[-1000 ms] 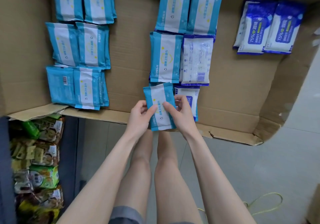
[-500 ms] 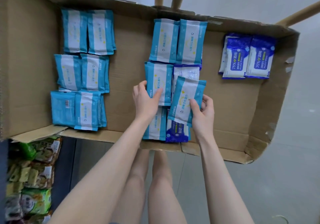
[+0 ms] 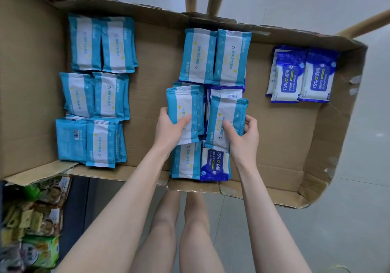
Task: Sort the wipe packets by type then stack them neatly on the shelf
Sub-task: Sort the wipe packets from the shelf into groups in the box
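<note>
Left packet [image 3: 183, 104] fills left hand [image 3: 168, 129], right packet [image 3: 228, 113] right hand [image 3: 245, 140].

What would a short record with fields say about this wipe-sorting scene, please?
Surface: cardboard box
Left hand: grips a light-blue packet
Right hand: grips a second light-blue packet
Left side: light-blue stacks, two columns
Far right: dark-blue alcohol wipes, side by side
Middle front: dark-blue packet beside a light-blue pile, unsorted

Left hand [image 3: 168, 129] holding teal packet [image 3: 185, 112], right hand [image 3: 244, 137] holding another teal packet [image 3: 226, 121], cardboard box [image 3: 295, 137]
</note>
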The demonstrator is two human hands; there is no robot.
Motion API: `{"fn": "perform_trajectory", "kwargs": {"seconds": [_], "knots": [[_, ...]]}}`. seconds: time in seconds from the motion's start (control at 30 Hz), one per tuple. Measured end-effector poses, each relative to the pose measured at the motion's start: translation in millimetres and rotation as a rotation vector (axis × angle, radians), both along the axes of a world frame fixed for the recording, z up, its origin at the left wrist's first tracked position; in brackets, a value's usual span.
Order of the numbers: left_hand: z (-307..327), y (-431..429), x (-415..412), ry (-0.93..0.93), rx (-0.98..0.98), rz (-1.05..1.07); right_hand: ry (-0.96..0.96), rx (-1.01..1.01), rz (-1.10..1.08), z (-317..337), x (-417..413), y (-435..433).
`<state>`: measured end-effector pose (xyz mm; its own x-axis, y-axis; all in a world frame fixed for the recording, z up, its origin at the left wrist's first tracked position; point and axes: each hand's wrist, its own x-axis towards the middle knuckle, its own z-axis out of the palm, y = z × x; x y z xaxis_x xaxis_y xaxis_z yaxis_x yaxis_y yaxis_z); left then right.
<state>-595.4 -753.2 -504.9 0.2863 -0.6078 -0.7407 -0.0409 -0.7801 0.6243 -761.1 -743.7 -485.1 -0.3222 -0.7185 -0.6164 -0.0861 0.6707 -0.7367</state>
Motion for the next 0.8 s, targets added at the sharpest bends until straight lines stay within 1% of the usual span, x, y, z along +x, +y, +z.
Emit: {"fn": "perform_trajectory", "kwargs": {"seconds": [0.1, 0.27, 0.33, 0.43, 0.5, 0.63, 0.8], "knots": [[15, 12, 6, 0.075, -0.038, 0.075, -0.029, 0.0, 0.014, 5, -1, -1], [46, 31, 21, 0.291, -0.106, 0.103, -0.273, 0.067, 0.091, 25, 1, 4], [59, 39, 27, 0.327, -0.114, 0.115, -0.349, 0.1, 0.12, 34, 7, 8], [73, 50, 40, 0.336, -0.1, 0.142, -0.398, 0.128, 0.127, 45, 24, 14], [78, 55, 51, 0.328, -0.078, 0.162, -0.385, 0.139, 0.14, 50, 39, 18], [83, 60, 82, 0.295, -0.06, 0.182, -0.291, 0.13, 0.247, 56, 76, 18], [71, 54, 139, 0.179, -0.074, 0.231, -0.21, 0.098, 0.338, 47, 138, 7]]}}
